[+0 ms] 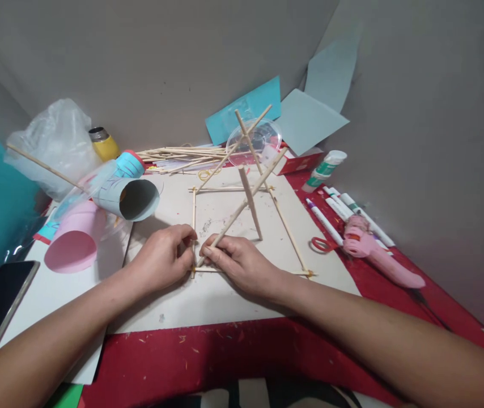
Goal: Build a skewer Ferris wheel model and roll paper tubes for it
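Note:
A frame of thin wooden sticks (289,232) lies on a large pale board, its corners joined with yellowish bands or glue. At its back, two sticks (248,140) rise and cross near their tops. Nearer to me, a slanted stick (246,201) crosses another short stick (251,207). My right hand (242,263) pinches the slanted stick near its low end, at the front left corner. Beside it, my left hand (165,255) has its fingers closed at the frame's left side stick (194,212); its fingertips are partly hidden.
Paper tubes, one grey (110,195) and one pink (76,235), lie at left near a phone (1,311). Loose sticks (186,153) are piled at the back. Markers (325,221), a glue stick (325,170), red-handled scissors (322,245) and a pink glue gun (384,260) lie right.

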Available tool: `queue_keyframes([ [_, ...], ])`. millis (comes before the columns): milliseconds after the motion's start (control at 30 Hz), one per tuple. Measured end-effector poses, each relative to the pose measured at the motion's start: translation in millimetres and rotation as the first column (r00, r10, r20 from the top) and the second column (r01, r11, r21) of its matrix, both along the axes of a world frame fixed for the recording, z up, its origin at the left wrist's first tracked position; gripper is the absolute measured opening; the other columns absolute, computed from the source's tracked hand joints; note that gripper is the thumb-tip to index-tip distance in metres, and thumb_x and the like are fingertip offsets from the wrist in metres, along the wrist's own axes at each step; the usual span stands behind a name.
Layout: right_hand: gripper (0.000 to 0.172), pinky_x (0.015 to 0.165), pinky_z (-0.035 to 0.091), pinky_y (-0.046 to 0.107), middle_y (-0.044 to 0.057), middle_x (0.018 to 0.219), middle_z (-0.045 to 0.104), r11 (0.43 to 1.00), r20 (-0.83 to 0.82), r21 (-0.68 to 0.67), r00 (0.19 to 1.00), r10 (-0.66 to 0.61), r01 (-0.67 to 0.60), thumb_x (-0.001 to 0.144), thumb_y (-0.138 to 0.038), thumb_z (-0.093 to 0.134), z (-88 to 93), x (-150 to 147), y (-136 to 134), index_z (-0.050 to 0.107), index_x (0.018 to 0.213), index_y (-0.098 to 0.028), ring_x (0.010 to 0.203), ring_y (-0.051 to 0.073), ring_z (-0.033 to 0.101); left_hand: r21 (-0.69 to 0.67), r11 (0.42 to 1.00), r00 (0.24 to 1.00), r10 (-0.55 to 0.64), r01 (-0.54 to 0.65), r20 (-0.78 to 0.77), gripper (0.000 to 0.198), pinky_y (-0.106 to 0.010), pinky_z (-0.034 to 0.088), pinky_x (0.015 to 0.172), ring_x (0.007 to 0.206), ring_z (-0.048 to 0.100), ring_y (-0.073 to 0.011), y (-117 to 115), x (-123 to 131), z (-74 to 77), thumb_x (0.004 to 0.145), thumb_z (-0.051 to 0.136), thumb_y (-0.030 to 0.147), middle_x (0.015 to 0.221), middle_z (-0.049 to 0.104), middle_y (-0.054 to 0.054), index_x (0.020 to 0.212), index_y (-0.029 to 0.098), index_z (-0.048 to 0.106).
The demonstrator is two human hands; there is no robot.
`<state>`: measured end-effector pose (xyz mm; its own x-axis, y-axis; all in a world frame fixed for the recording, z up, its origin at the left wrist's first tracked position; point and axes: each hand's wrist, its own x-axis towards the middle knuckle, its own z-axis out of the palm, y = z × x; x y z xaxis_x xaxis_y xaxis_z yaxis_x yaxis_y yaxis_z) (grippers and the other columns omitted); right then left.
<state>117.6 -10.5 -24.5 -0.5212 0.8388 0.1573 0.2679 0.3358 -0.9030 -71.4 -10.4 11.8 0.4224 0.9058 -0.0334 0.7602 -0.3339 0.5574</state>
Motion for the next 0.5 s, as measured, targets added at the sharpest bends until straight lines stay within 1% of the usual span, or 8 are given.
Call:
queue_keyframes([
  [67,0.025,0.071,0.047,0.028,0.003,0.081,0.069,1.0,-0.02,-0.004,1.0,0.005,-0.005,0.095,-0.03,0.047,-0.3,0.5,0.3,0.065,0.085,-0.017,0.075,0.016,0.063,-0.056,0.998,0.996,-0.023,0.028,0.089,0.022,-0.024,0.035,0.057,0.06,0.05,-0.0123,-4.4,3.8,-0.8,0.077,0.054,0.015,0.07,0.06,0.001,0.099,0.017,0.059],
  [133,0.025,0.074,0.048,0.029,0.004,0.085,0.071,1.0,-0.03,-0.014,0.999,0.011,-0.011,0.095,-0.03,0.047,-0.6,0.8,0.8,0.066,0.086,-0.017,0.079,0.017,0.064,-0.105,0.992,0.988,-0.054,0.07,0.142,0.03,-0.023,0.034,0.056,0.057,0.048,-0.0114,-7.4,7.1,-3.5,0.077,0.054,0.014,0.066,0.056,0.003,0.107,0.017,0.057],
  [167,0.025,0.075,0.048,0.03,0.005,0.086,0.071,1.0,-0.032,-0.02,0.999,0.015,-0.015,0.095,-0.029,0.047,-0.8,0.7,1.2,0.067,0.086,-0.017,0.081,0.017,0.065,-0.111,0.99,0.985,-0.066,0.085,0.161,0.031,-0.023,0.034,0.056,0.058,0.048,-0.0115,-8.0,8.2,-5.2,0.078,0.054,0.014,0.067,0.056,0.003,0.108,0.017,0.056],
  [267,0.026,0.076,0.048,0.03,0.005,0.085,0.072,0.999,-0.04,-0.04,0.999,0.022,-0.023,0.094,-0.028,0.046,0.1,-0.4,2.4,0.067,0.085,-0.016,0.08,0.018,0.066,-0.108,0.987,0.973,-0.097,0.122,0.21,0.024,-0.024,0.037,0.06,0.064,0.05,-0.0123,-7.4,8.5,-10.1,0.084,0.052,0.017,0.075,0.061,0.0,0.107,0.016,0.057],
  [333,0.026,0.076,0.049,0.03,0.006,0.085,0.072,0.998,-0.023,-0.06,0.999,0.029,-0.031,0.094,-0.027,0.046,4.5,0.6,2.2,0.068,0.088,-0.015,0.081,0.018,0.066,-0.111,0.983,0.967,-0.119,0.147,0.224,0.021,-0.025,0.039,0.063,0.066,0.053,-0.013,-6.0,7.0,-12.1,0.086,0.051,0.018,0.079,0.063,-0.001,0.106,0.016,0.057],
  [400,0.023,0.071,0.048,0.028,0.005,0.084,0.072,0.996,0.059,-0.073,0.997,0.052,-0.048,0.093,-0.025,0.049,14.4,6.5,-0.1,0.069,0.09,-0.015,0.078,0.017,0.065,-0.11,0.981,0.967,-0.133,0.16,0.218,0.021,-0.025,0.039,0.063,0.067,0.053,-0.0133,-4.8,5.3,-13.2,0.086,0.051,0.019,0.078,0.063,-0.001,0.106,0.017,0.057],
  [500,0.018,0.06,0.044,0.025,0.003,0.074,0.07,0.995,0.277,-0.05,0.956,0.099,-0.088,0.089,-0.024,0.056,38.9,29.5,-8.7,0.072,0.085,-0.016,0.066,0.015,0.059,-0.11,0.982,0.974,-0.129,0.152,0.186,0.021,-0.025,0.037,0.062,0.064,0.052,-0.0134,-3.5,3.7,-14.2,0.087,0.05,0.019,0.071,0.06,0.001,0.106,0.017,0.057],
])
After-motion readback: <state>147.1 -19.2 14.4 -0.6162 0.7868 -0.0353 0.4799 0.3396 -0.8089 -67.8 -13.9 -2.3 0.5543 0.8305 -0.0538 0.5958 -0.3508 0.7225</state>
